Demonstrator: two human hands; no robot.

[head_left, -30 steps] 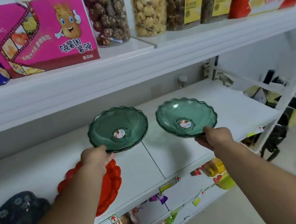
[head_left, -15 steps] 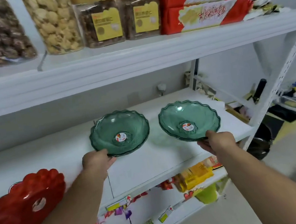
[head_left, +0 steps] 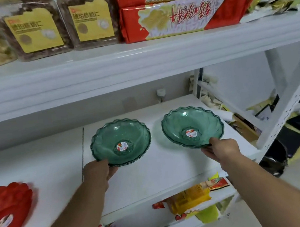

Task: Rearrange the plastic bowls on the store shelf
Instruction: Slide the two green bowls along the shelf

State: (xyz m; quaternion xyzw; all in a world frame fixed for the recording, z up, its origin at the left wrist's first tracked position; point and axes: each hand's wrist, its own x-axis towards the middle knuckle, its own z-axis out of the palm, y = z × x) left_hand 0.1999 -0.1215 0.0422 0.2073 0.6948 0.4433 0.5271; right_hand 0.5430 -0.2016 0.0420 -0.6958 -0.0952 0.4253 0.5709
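hands on two green bowls, one each, over the white middle shelf [head_left: 154, 175]. the left hand [head_left: 98, 174] grips the near rim of the left green bowl [head_left: 120, 142], thumb on top of the rim and fingers curled under it; more rims show beneath that edge, so it looks like a small stack. the right hand [head_left: 222, 150] pinches the near rim of the right green bowl [head_left: 192, 126] the same way, and layered edges show there too. the two bowls are side by side with a gap between them, both tilted a little toward the camera, each with a round sticker in the middle; whether they rest on the shelf or are held just above it i cannot tell. a red bowl [head_left: 6, 214] lies on the same shelf well to the left, blurred. on the upper shelf [head_left: 137, 62] stand jars with yellow labels [head_left: 58, 24] and stacked red packets [head_left: 183, 3]. below, coloured snack packs [head_left: 191, 198] sit on the lower shelf.
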